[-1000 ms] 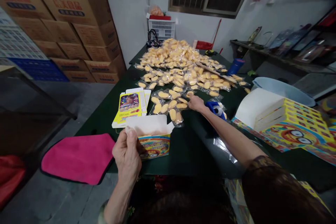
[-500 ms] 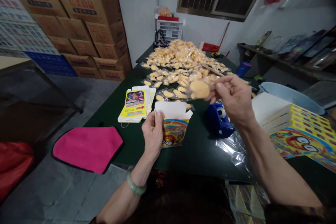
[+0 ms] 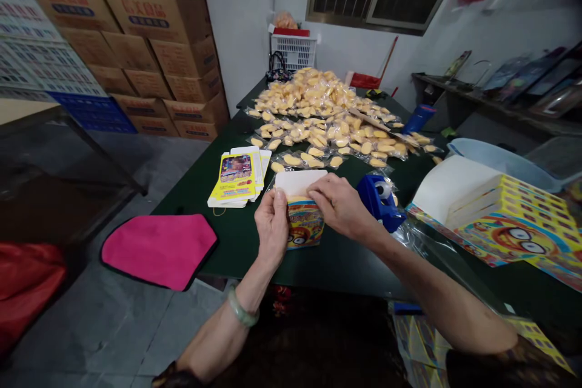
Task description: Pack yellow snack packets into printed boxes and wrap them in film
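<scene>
Bearing, on the far half of the dark green table (image 3: 345,260), a broad heap of bagged yellow pieces (image 3: 318,103), within arm's reach. Lying nearer the front edge: pink cloth (image 3: 159,248), flat cartons (image 3: 237,177), blue tape dispenser (image 3: 379,200). Standing upright between both hands: small printed box (image 3: 304,224), white flap raised. Gripping its side with the left hand (image 3: 271,224), apparently for steadiness. Curling the right hand (image 3: 339,206) over the open mouth; grasp not discernible.

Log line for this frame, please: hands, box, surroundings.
left hand: grips small printed box | right hand: fingers at its open top | white flap: raised | nearby: blue tape dispenser, yellow packet pile
</scene>
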Action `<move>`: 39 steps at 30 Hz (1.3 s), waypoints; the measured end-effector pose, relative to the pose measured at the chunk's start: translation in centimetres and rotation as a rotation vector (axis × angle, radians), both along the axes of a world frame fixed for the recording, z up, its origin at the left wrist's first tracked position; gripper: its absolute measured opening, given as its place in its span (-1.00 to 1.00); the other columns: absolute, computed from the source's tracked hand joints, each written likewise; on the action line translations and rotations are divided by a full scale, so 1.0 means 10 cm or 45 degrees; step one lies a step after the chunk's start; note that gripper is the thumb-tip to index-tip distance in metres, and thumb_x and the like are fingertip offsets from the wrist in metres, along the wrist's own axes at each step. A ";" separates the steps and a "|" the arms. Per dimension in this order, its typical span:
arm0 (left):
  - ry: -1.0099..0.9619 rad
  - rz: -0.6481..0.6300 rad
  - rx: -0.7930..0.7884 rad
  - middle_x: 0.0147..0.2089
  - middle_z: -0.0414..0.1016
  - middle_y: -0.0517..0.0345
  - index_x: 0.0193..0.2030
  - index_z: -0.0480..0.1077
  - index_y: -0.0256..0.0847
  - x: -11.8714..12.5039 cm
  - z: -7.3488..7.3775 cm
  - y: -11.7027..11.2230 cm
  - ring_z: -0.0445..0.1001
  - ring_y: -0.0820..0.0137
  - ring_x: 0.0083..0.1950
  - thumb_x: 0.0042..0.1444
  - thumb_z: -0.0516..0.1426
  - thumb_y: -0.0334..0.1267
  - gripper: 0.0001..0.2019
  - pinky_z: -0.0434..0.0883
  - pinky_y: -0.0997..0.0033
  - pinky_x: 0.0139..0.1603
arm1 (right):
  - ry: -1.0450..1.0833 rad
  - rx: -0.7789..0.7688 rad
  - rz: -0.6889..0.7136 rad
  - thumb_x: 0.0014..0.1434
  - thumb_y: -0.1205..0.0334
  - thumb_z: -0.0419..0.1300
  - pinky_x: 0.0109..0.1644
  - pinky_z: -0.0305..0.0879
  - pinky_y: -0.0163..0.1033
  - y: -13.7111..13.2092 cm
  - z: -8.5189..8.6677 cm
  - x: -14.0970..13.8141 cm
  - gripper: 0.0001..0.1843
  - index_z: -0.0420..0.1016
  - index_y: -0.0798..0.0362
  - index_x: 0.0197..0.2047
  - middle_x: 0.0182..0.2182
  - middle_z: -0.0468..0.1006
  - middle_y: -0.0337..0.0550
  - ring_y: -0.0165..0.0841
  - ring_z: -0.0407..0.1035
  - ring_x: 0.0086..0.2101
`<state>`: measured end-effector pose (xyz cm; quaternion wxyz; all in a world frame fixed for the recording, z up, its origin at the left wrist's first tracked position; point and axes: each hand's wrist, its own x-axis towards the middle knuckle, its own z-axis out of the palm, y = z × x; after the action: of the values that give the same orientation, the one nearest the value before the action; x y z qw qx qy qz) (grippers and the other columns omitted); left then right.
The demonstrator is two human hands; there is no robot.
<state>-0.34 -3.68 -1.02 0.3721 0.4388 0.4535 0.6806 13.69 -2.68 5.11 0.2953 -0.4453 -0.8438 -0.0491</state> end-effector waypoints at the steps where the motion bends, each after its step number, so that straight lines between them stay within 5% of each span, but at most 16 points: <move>1: 0.001 0.002 -0.010 -0.51 0.30 0.24 -0.41 0.34 -0.20 0.00 0.01 0.00 0.29 0.45 -0.42 0.16 0.05 0.13 -0.60 0.29 0.49 -0.41 | -0.003 0.054 -0.054 0.25 0.29 0.03 -0.22 0.14 -0.19 -0.01 0.01 0.01 -0.80 0.48 0.10 -0.22 -0.32 0.56 -0.07 -0.25 0.34 -0.23; 4: -0.006 0.005 -0.019 -0.52 0.29 0.25 -0.38 0.34 -0.21 0.01 0.03 0.00 0.28 0.46 -0.44 0.14 0.08 0.12 -0.62 0.27 0.49 -0.41 | -0.130 0.372 -0.168 0.28 0.27 0.04 -0.23 0.10 -0.16 -0.06 0.06 0.02 -0.70 0.40 0.13 0.05 -0.10 0.53 0.02 -0.22 0.27 -0.18; 6: -0.002 -0.007 -0.010 -0.53 0.27 0.27 -0.38 0.33 -0.21 0.02 0.03 0.01 0.26 0.47 -0.45 0.13 0.10 0.11 -0.62 0.26 0.49 -0.42 | -0.346 0.451 -0.133 0.30 0.30 0.01 -0.30 0.03 -0.18 -0.09 0.13 -0.01 -0.73 0.44 0.08 0.00 -0.15 0.54 -0.03 -0.26 0.24 -0.27; 11: 0.058 -0.080 -0.006 -0.54 0.24 0.28 -0.39 0.33 -0.21 0.09 0.03 0.01 0.21 0.48 -0.47 0.12 0.09 0.13 -0.61 0.23 0.49 -0.43 | -0.747 0.195 -0.075 0.16 0.47 0.10 -0.42 -0.07 -0.20 -0.02 0.39 -0.11 -0.80 0.51 0.10 -0.41 -0.46 0.51 -0.02 -0.25 0.23 -0.34; 15: 0.039 -0.090 -0.007 -0.54 0.22 0.28 -0.44 0.30 -0.21 0.10 0.05 -0.01 0.18 0.49 -0.47 0.13 0.08 0.14 -0.59 0.22 0.50 -0.43 | -0.681 0.019 0.013 0.13 0.41 0.13 -0.46 -0.10 -0.23 0.12 0.56 -0.04 -0.84 0.51 0.06 -0.40 -0.45 0.52 -0.08 -0.33 0.24 -0.44; 21: -0.011 -0.100 0.014 -0.49 0.27 0.27 -0.43 0.31 -0.22 0.03 0.02 -0.02 0.24 0.49 -0.44 0.16 0.07 0.10 -0.61 0.26 0.51 -0.39 | -0.317 -0.098 0.066 0.23 0.34 0.01 -0.34 0.12 -0.29 0.17 0.33 0.04 -0.75 0.50 0.11 -0.35 -0.38 0.53 -0.09 -0.38 0.35 -0.37; 26: -0.130 -0.092 0.090 -0.37 0.37 0.23 -0.30 0.30 -0.20 0.04 -0.02 -0.01 0.37 0.47 -0.34 0.10 0.16 0.03 -0.69 0.35 0.50 -0.28 | -0.510 -0.355 0.158 0.25 0.38 -0.02 -0.27 0.18 -0.26 0.07 0.24 -0.02 -0.75 0.49 0.13 -0.28 -0.30 0.58 -0.02 -0.31 0.41 -0.29; 30: -0.202 0.011 0.256 -0.22 0.39 0.15 -0.04 0.20 -0.15 0.11 -0.03 0.02 0.44 0.43 -0.21 0.04 0.23 -0.05 -0.57 0.39 0.44 -0.16 | -0.539 -0.454 0.195 0.31 0.19 -0.06 -0.26 0.23 -0.20 -0.01 0.26 -0.04 -0.68 0.50 0.08 -0.21 -0.32 0.61 -0.03 -0.27 0.45 -0.33; 33: -0.029 0.191 0.362 -0.21 0.38 0.10 -0.11 0.27 -0.19 0.10 -0.07 0.04 0.44 0.39 -0.16 0.05 0.23 -0.07 -0.64 0.39 0.38 -0.09 | -0.224 -0.253 0.261 0.24 0.13 0.06 -0.16 0.29 -0.13 -0.04 0.13 0.04 -0.74 0.50 0.10 -0.23 -0.30 0.61 0.00 -0.23 0.46 -0.28; 36: 0.217 0.257 0.396 -0.22 0.42 0.07 -0.22 0.39 -0.21 0.04 -0.10 0.04 0.44 0.36 -0.13 0.10 0.18 -0.11 -0.78 0.38 0.35 -0.06 | 0.460 0.097 0.126 0.18 0.18 0.13 -0.10 0.33 -0.08 -0.09 -0.08 0.22 -0.80 0.48 0.06 -0.16 -0.20 0.58 0.00 -0.26 0.45 -0.22; 39: 0.345 0.193 0.457 -0.24 0.46 0.07 -0.32 0.47 -0.21 -0.02 -0.09 -0.03 0.45 0.37 -0.16 0.14 0.16 -0.18 -0.84 0.37 0.39 -0.11 | 1.092 -0.151 -0.054 0.18 0.16 0.14 -0.35 0.35 -0.22 -0.17 -0.30 0.38 -0.78 0.44 0.04 -0.12 -0.30 0.55 -0.10 -0.38 0.41 -0.41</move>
<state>-0.57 -4.00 -1.93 0.1716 0.5499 0.4028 0.7113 17.44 -4.43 2.16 0.5919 -0.4589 -0.6369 0.1829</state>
